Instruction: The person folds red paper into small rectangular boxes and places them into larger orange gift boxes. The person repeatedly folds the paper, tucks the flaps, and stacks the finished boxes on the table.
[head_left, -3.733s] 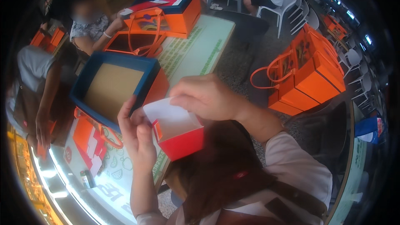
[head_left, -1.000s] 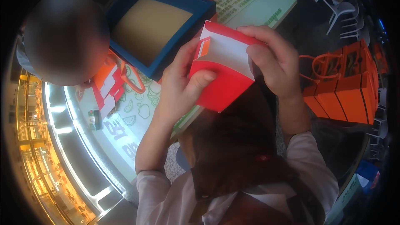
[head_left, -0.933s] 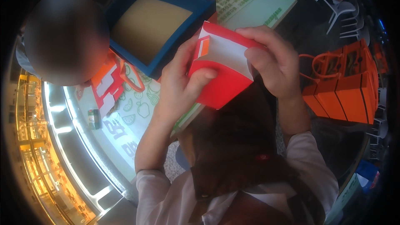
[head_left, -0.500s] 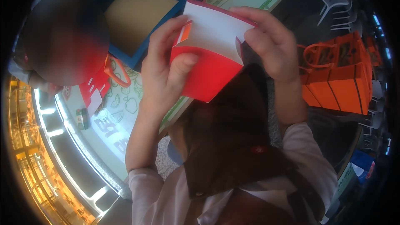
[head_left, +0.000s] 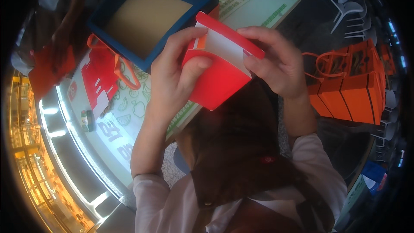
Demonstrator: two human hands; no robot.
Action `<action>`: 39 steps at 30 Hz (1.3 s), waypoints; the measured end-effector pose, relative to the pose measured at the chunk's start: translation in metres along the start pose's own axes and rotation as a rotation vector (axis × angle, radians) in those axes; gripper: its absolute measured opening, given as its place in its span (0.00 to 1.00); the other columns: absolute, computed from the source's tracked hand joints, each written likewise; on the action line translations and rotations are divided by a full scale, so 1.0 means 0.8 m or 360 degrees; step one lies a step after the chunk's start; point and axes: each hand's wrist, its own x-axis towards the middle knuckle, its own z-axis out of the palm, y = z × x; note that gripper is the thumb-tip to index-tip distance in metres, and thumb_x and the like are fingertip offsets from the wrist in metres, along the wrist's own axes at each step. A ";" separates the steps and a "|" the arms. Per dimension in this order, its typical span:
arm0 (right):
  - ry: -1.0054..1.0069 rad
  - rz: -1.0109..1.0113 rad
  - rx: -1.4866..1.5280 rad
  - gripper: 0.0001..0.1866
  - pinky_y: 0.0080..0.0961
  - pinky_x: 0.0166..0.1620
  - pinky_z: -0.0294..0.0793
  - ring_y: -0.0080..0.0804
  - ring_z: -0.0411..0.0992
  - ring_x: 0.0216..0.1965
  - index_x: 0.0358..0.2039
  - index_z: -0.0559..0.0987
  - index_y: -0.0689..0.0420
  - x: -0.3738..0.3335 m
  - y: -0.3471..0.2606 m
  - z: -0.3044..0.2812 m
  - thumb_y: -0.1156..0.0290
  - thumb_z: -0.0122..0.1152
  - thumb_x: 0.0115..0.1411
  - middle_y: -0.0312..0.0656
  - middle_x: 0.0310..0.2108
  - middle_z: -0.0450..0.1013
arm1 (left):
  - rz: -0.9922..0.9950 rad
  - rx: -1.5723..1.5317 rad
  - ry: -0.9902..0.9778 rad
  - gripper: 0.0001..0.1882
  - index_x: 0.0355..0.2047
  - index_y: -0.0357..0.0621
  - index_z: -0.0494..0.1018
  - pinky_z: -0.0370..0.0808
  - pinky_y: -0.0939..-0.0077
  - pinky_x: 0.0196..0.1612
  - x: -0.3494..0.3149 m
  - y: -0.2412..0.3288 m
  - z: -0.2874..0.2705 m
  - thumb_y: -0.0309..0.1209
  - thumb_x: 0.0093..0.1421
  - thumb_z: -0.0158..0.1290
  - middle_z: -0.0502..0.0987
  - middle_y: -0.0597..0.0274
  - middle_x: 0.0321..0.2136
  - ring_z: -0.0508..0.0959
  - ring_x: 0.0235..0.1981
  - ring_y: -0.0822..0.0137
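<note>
A red cardboard box [head_left: 220, 77], white inside, is held up in front of my body between both hands. My left hand [head_left: 179, 62] grips its left side, with the thumb on the red front panel and the fingers behind. My right hand [head_left: 278, 58] pinches the right end of the red lid flap [head_left: 233, 36], fingers above and thumb below. The flap leans over the partly open top, its front edge folded down. White inner walls show through the gap. An orange patch is visible near my left fingers.
Past the box stands a blue tray [head_left: 97, 23] with a brown bottom. Flat red cardboard pieces [head_left: 98, 75] and a small green box [head_left: 87, 121] lie on the printed table [head_left: 129, 90]. Orange bags [head_left: 351, 92] stand at right, near white chairs [head_left: 345, 11]. Another person's hand [head_left: 60, 49] holds an orange-red piece.
The lid flap has tipped forward over the box opening, with my right hand on it. The box sits slightly lower. At left, the other person has moved back from the table.
</note>
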 end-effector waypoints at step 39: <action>0.0094 0.0509 0.0362 0.21 0.17 0.44 0.73 0.19 0.73 0.41 0.61 0.72 0.61 0.006 -0.018 0.024 0.67 0.52 0.72 0.40 0.50 0.75 | -0.0240 -0.0077 0.0010 0.46 0.62 0.39 0.61 0.77 0.68 0.54 -0.001 -0.014 0.001 0.64 0.58 0.58 0.77 0.48 0.51 0.80 0.51 0.58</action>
